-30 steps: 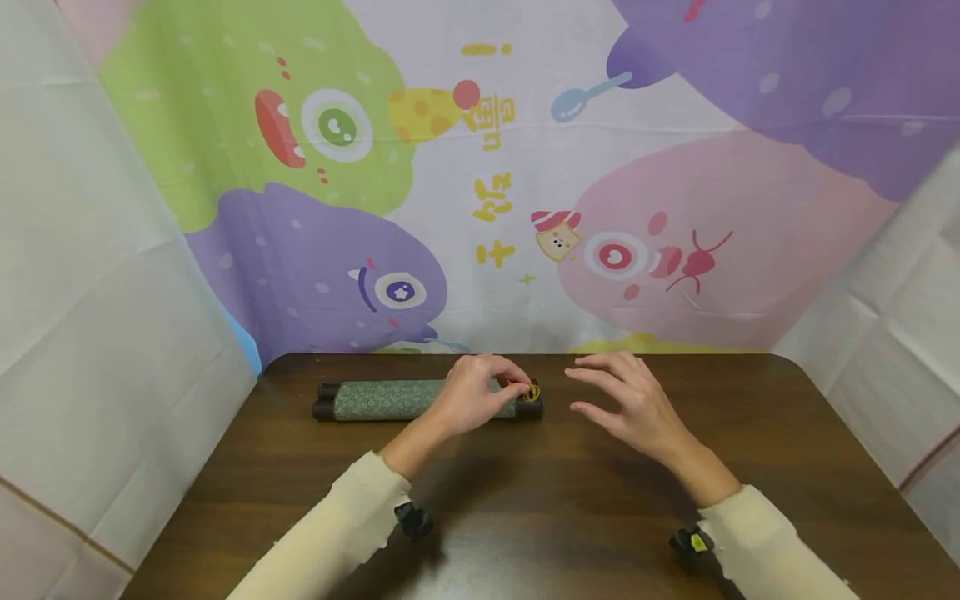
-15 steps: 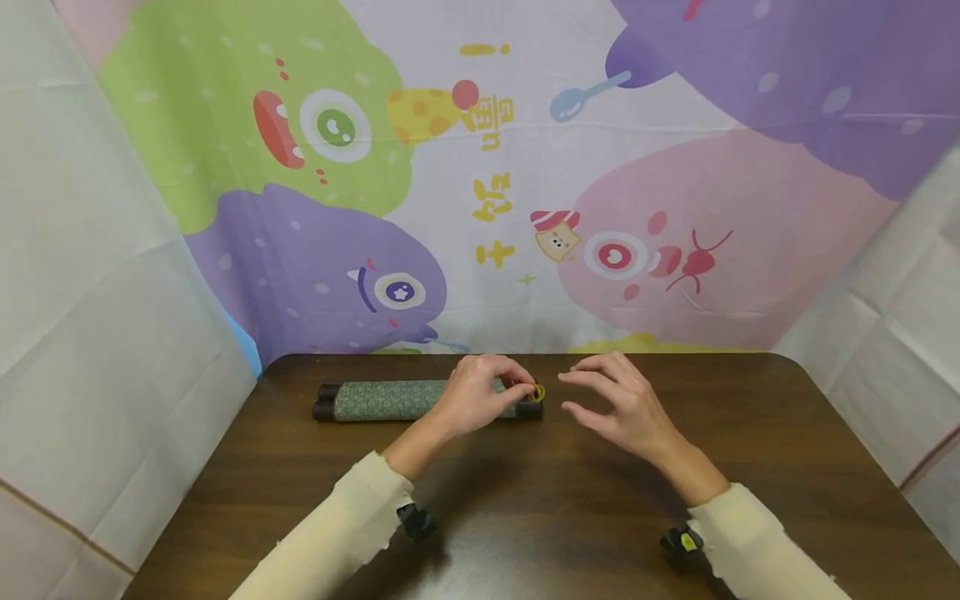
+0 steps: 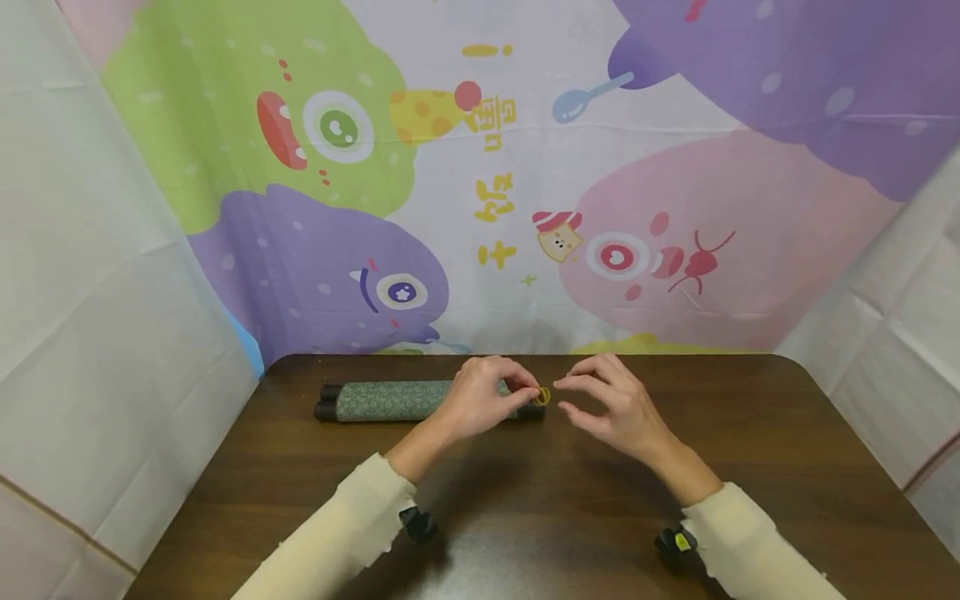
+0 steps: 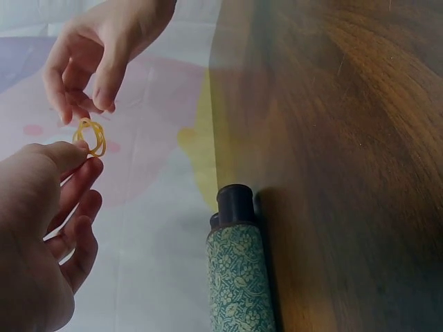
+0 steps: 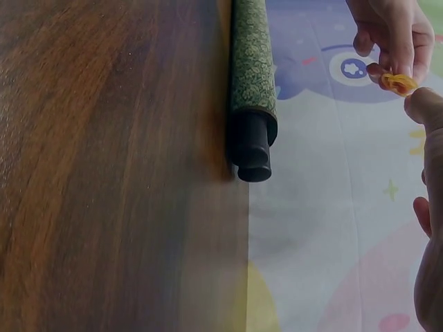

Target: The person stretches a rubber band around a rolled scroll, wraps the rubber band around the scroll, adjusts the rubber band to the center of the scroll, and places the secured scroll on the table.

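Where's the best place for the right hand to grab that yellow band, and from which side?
Probably the free end of the yellow band, pinched from the person's right: the left hand grips its other end, and the open loops jut out toward the right hand.

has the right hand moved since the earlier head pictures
Yes, slightly left: in the head view, the right hand is now nearer the right end of the green roll.

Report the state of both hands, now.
Left hand: holding the yellow rubber band between thumb and finger.
Right hand: open, close to the band.
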The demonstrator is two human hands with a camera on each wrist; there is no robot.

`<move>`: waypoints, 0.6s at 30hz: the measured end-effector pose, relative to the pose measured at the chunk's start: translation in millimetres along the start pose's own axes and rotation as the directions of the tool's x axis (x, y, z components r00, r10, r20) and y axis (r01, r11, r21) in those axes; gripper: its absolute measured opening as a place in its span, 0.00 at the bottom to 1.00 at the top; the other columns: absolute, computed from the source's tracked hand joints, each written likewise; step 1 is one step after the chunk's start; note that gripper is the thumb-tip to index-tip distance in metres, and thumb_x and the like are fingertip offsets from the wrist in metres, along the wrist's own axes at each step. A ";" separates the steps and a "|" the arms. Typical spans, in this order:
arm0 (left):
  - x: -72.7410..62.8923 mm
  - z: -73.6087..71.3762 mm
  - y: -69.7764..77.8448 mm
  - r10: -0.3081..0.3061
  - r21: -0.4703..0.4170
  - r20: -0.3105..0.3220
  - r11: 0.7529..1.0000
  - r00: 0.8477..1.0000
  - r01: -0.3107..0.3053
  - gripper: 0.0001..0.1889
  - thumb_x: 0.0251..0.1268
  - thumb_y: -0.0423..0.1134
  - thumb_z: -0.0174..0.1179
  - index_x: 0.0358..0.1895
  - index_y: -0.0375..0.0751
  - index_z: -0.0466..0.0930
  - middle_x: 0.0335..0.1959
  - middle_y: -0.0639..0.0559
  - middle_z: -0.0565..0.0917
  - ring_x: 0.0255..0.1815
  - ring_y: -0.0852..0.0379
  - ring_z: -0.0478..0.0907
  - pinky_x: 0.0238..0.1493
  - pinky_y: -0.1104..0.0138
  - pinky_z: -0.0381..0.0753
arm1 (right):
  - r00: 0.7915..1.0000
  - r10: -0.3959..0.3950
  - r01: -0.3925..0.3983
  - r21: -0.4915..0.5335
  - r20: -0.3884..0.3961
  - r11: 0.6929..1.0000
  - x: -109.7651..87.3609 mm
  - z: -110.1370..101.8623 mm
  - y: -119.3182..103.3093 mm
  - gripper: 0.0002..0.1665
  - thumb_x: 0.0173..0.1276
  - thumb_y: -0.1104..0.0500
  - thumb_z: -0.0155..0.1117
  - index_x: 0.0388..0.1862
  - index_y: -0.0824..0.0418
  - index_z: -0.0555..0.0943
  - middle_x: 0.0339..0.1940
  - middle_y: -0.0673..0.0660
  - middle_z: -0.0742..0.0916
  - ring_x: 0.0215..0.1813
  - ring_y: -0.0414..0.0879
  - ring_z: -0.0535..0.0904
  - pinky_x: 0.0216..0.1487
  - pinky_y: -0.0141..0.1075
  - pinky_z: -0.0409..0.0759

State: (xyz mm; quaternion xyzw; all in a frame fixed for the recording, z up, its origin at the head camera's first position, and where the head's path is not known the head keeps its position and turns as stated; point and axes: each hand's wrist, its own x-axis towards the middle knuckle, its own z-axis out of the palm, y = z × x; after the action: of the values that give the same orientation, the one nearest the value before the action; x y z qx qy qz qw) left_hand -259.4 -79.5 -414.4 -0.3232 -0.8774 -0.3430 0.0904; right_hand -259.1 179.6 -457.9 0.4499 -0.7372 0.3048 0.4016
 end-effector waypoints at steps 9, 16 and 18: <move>-0.1 2.1 0.9 0.023 -0.006 -0.016 1.000 1.000 -0.023 0.03 0.74 0.41 0.76 0.43 0.48 0.96 0.38 0.55 0.96 0.41 0.59 0.90 0.42 0.72 0.80 | 0.999 0.031 -0.033 0.068 0.024 0.997 -0.2 2.7 -2.0 0.16 0.83 0.48 0.68 0.46 0.59 0.92 0.46 0.60 0.88 0.50 0.54 0.82 0.57 0.35 0.80; -0.4 3.8 1.5 0.047 -0.004 -0.013 0.999 0.999 -0.047 0.03 0.75 0.40 0.76 0.44 0.48 0.96 0.39 0.54 0.96 0.41 0.57 0.91 0.43 0.72 0.81 | 0.999 0.036 -0.038 0.062 0.036 0.997 1.0 3.7 -2.4 0.15 0.82 0.49 0.70 0.46 0.59 0.92 0.47 0.60 0.88 0.51 0.54 0.82 0.56 0.35 0.79; 0.0 4.7 1.2 0.053 -0.004 -0.006 0.999 0.999 -0.053 0.03 0.75 0.40 0.75 0.44 0.47 0.96 0.39 0.53 0.96 0.42 0.56 0.91 0.43 0.73 0.81 | 0.999 0.030 -0.032 0.064 0.037 0.997 1.6 3.9 -1.9 0.12 0.81 0.51 0.73 0.46 0.59 0.92 0.47 0.60 0.88 0.51 0.55 0.82 0.54 0.36 0.79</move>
State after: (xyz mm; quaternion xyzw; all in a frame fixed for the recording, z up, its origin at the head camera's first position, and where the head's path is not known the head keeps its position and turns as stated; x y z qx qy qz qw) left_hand -258.3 -75.7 -417.2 -0.3455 -0.8675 -0.3432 0.1012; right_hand -259.0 174.9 -458.3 0.4565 -0.7409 0.3266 0.3688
